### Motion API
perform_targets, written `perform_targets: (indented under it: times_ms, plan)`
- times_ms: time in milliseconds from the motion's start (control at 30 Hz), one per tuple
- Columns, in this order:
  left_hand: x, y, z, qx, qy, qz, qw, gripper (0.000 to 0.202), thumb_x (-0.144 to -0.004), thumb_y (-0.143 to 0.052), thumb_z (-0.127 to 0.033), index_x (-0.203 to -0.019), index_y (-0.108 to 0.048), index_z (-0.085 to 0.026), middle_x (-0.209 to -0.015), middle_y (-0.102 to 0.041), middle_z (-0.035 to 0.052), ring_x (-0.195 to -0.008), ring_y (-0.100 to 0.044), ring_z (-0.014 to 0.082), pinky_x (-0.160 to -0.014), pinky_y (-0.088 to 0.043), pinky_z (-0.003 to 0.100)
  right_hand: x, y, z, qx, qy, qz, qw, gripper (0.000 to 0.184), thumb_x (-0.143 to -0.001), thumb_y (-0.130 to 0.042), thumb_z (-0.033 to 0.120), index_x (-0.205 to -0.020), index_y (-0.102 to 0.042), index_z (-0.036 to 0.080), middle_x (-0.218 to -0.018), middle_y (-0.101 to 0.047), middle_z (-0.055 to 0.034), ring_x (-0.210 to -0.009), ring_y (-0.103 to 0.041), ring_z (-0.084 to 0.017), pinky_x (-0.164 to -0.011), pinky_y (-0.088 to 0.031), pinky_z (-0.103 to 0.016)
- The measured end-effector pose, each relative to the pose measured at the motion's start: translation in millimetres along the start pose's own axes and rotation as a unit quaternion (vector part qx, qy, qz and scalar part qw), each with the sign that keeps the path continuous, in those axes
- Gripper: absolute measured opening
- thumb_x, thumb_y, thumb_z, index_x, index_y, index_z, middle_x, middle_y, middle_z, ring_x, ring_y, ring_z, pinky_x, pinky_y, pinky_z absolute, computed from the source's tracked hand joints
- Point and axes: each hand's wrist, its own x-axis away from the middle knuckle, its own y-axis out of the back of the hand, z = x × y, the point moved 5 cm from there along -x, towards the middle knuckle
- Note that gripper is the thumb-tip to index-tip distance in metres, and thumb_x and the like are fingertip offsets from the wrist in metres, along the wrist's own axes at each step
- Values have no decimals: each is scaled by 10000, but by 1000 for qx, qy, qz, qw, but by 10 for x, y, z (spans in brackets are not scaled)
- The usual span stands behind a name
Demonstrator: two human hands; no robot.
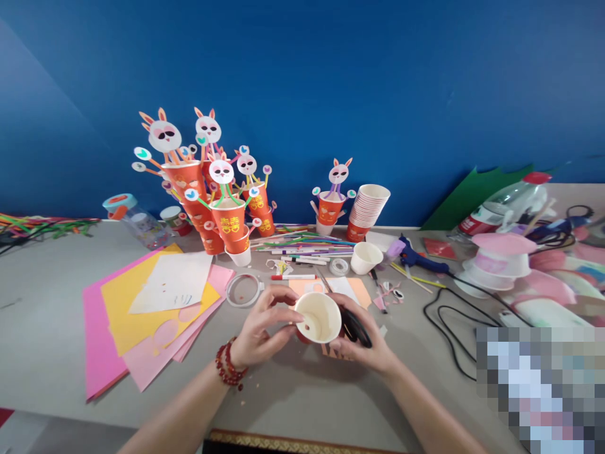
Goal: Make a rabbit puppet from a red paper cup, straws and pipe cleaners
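A white-lined paper cup [328, 318] is tilted so that its open mouth faces me, above the table's front middle. My left hand [265, 325] pinches its left rim with thumb and fingertips, beside a small reddish hole or spot inside the wall. My right hand [371, 350] grips the cup's right side and also holds black-handled scissors [358, 329], their blades pointing away beyond the cup. Most of the cup's outside is hidden. Behind it lies a peach paper sheet [362, 290] with cut-outs.
Rabbit-faced red cup figures [229, 221] stand at back left, another figure [331, 205] at back centre. A cup stack [368, 211], a loose white cup [366, 257] and tape roll [244, 290] are nearby. Coloured paper [106, 340] lies left; a blue glue gun [423, 260] trails cable right.
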Motion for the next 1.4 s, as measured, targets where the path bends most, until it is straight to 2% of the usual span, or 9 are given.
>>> perform_targets:
  times_ms: [300,800,1167,1400]
  plan:
    - [-46,64,-34,-72,-53,27,996,258,-937,-536,-160,-1132,-672,-259,-1122,-541,89,-1032,-547,219,-870,-475,393,4,29,-36,5,-7,6,1000,543,-814,-754,386,-1302,-536,290,-1204,-611,-88,-1095,-597,-276,-921,-476,-341]
    - [-31,51,-1,-75,-42,37,996,231,-953,-516,-178,-1129,-660,-217,-1103,-591,108,-1009,-578,207,-869,-491,366,8,34,-67,7,0,3,1000,521,-825,-741,379,-1297,-541,282,-1212,-615,-93,-1104,-600,-276,-926,-486,-342]
    - [-49,50,-33,-97,-35,32,994,203,-958,-491,-186,-1067,-662,-201,-1098,-607,110,-992,-579,209,-871,-486,374,33,23,-100,10,-25,-18,999,546,-804,-753,415,-1284,-558,244,-1227,-617,-120,-1115,-603,-303,-945,-491,-382]
    - [-49,26,-46,-101,-24,32,994,174,-949,-481,-159,-1015,-639,-190,-1054,-628,104,-975,-574,209,-859,-478,373,29,14,-94,8,-23,-22,999,526,-806,-755,418,-1273,-575,254,-1209,-633,-107,-1113,-606,-291,-924,-503,-354]
